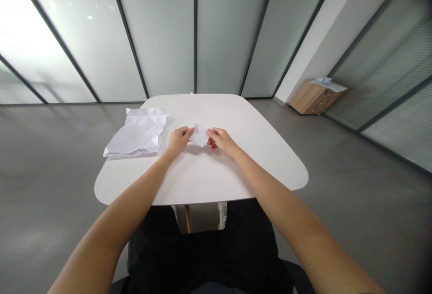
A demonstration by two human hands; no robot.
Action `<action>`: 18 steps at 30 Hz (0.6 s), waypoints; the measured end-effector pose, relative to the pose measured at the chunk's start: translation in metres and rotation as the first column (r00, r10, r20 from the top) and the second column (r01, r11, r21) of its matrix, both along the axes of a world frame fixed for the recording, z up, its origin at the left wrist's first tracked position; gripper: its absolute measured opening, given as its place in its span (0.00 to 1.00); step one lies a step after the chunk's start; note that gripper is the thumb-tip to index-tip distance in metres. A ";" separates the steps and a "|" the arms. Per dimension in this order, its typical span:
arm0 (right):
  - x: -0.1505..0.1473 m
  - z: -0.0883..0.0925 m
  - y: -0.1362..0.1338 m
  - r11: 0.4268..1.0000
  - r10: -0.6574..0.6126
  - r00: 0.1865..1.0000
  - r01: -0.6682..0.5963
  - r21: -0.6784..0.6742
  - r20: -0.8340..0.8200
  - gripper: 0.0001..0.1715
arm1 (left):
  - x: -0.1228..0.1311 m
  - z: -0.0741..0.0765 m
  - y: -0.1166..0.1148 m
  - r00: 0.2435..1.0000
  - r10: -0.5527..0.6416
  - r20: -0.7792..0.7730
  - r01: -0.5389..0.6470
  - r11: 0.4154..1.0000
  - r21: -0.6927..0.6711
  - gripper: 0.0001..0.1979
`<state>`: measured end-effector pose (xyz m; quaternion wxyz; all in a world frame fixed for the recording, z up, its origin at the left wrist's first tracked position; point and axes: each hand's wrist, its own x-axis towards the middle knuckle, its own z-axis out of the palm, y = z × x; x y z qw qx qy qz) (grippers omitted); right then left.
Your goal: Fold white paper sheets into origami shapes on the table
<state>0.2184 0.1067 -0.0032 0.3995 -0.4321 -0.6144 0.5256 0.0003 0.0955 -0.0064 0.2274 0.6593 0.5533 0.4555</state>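
A small folded piece of white paper [199,135] is held between my two hands, a little above the middle of the white table [209,181]. My left hand [181,140] pinches its left edge, thumb on top. On the opposite edge, my right hand [220,142] grips it between thumb and curled fingers. A short dark line, perhaps a fold or slit, shows near the paper's upper left. The undersides of the paper and most of my left fingertips are hidden.
Creased white paper sheets [138,134] lie in a stack at the table's left edge, left of my left hand. A wooden cabinet [315,98] with papers on top stands on the floor at the far right. Frosted glass panels [229,33] rise behind the table.
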 end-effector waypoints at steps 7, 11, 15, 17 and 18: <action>0.003 -0.003 0.005 0.995 0.023 0.999 -0.026 0.093 0.034 0.23 | 0.004 -0.003 -0.004 0.993 -0.088 0.073 0.092 0.994 -0.064 0.27; 0.008 -0.004 0.008 0.989 0.007 0.997 -0.020 0.149 0.082 0.22 | 0.006 -0.003 -0.007 0.961 -0.172 0.215 0.195 0.976 -0.092 0.28; 0.007 -0.002 0.006 0.986 0.012 0.992 -0.033 0.165 0.129 0.23 | 0.012 -0.001 -0.011 0.931 -0.235 0.280 0.276 0.954 -0.118 0.29; 0.006 0.000 0.002 0.988 0.034 0.992 -0.051 0.145 0.120 0.24 | 0.015 -0.001 -0.011 0.931 -0.220 0.292 0.265 0.956 -0.124 0.29; 0.005 0.001 0.001 0.989 0.050 0.993 -0.064 0.130 0.107 0.25 | 0.015 -0.001 -0.011 0.928 -0.215 0.305 0.265 0.956 -0.130 0.29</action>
